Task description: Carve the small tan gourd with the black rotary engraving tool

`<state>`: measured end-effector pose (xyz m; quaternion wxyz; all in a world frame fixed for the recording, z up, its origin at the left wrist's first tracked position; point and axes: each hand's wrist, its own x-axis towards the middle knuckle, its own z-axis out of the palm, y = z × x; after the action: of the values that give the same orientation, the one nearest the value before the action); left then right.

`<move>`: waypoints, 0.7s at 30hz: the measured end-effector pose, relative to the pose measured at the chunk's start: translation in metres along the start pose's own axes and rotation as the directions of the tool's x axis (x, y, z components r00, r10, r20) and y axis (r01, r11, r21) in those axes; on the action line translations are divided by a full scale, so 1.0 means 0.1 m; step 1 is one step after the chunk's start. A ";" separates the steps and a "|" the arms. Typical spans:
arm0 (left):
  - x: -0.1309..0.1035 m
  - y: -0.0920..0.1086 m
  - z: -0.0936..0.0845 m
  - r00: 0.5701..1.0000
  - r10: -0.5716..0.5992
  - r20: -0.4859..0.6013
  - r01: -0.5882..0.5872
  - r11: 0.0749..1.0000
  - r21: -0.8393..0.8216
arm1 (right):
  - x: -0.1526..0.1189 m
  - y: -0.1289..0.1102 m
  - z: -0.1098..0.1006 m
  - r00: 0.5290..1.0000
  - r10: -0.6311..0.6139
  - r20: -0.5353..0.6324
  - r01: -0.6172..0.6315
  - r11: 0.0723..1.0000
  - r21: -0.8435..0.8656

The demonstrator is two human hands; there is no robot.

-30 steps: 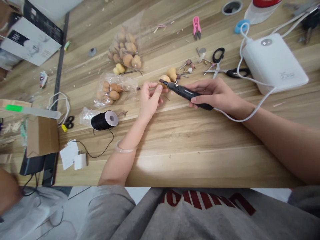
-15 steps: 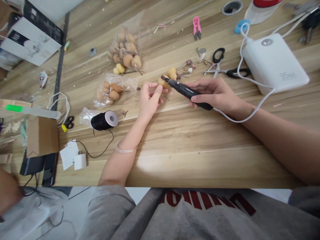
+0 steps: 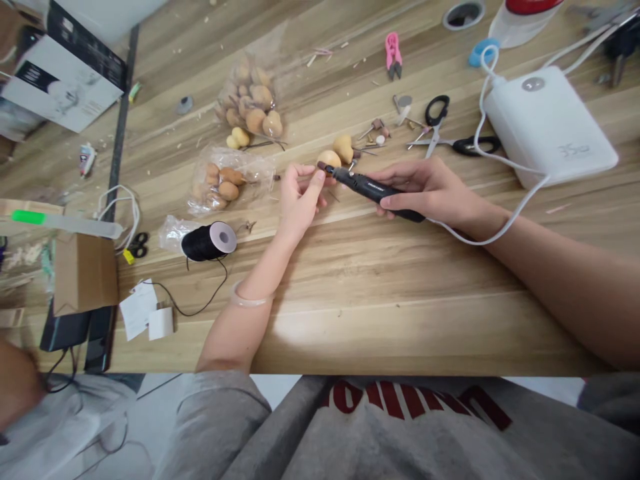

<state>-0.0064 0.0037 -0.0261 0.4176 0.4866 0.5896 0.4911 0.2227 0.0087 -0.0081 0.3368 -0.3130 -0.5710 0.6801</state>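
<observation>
Since half a second ago, the brown bit [image 3: 323,165] of the black rotary tool [image 3: 375,190] has slid slightly toward 7 o'clock, the tool tipping with it. From my remote seat I see the right hand [image 3: 433,190] curled most of the way closed around the tool's body, thumb along its near side; some of its fingers are hidden beneath. At 9 o'clock from it, the left hand [image 3: 299,198] is nearly closed, thumb and forefinger pinching a small gourd [image 3: 331,159], which sits just past the thumb tip, near 12 o'clock in my view. Because the bit overlaps the gourd, I can't tell whether they touch. Just beyond, toward 2 o'clock, is a pear-shaped gourd [image 3: 343,148], its lower end partly covered.

Loose grinding bits [image 3: 377,130] lie at 10 o'clock from the right hand, too jumbled to count; black-handled scissors [image 3: 435,137] lie at 12, partly behind the cable [image 3: 483,123] of the white power bank [image 3: 550,127]. At 1 o'clock the red-topped bottle [image 3: 523,27] is cut off. At 8, the frame crops another person [image 3: 65,413] to an arm and grey clothing.
</observation>
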 end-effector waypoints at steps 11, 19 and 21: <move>-0.03 0.11 0.03 0.998 -0.055 -0.037 0.053 0.998 -0.039 | -0.01 0.00 0.01 1.000 -0.026 -0.016 0.026 1.000 -0.007; -0.05 0.18 0.05 0.994 -0.102 -0.048 0.098 0.993 -0.069 | -0.01 0.00 0.01 1.000 -0.026 -0.002 0.026 1.000 -0.010; -0.05 0.18 0.05 0.993 -0.108 -0.046 0.104 0.992 -0.069 | -0.01 0.00 0.01 1.000 -0.024 -0.015 0.024 1.000 -0.014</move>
<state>0.0023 0.0001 -0.0090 0.4443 0.4280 0.6081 0.4996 0.2222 0.0077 -0.0078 0.3471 -0.3135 -0.5768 0.6698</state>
